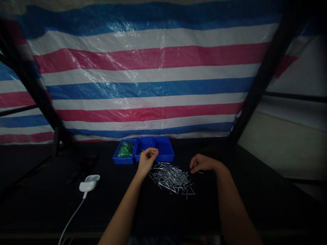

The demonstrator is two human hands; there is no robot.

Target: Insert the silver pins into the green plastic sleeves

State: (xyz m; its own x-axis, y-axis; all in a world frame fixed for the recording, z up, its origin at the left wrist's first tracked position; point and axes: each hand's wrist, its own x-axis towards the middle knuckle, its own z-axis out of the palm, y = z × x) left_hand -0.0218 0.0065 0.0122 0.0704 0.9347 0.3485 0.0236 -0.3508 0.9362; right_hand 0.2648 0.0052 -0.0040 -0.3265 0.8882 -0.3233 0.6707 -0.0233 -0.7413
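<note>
A loose pile of thin silvery metal pieces (170, 178), like long nails, lies on the black table. My left hand (147, 160) is above the pile's back left edge, in front of the blue bins, with thumb and fingers pinched together. What the pinch holds, if anything, is too small to make out. To the right of the pile, my right hand (200, 163) is low over the table with its fingers curled in. Just below it a single thin metal piece (200, 172) shows; whether the fingers grip something is hidden.
Behind the pile stand a left blue bin (116, 160) with green plastic-wrapped contents, a middle blue bin (145, 141) and a right blue bin (165, 158). At left, a white earphone case (88, 185) trails a white cable (73, 216). A striped tarp (153, 75) hangs behind, between dark frame posts.
</note>
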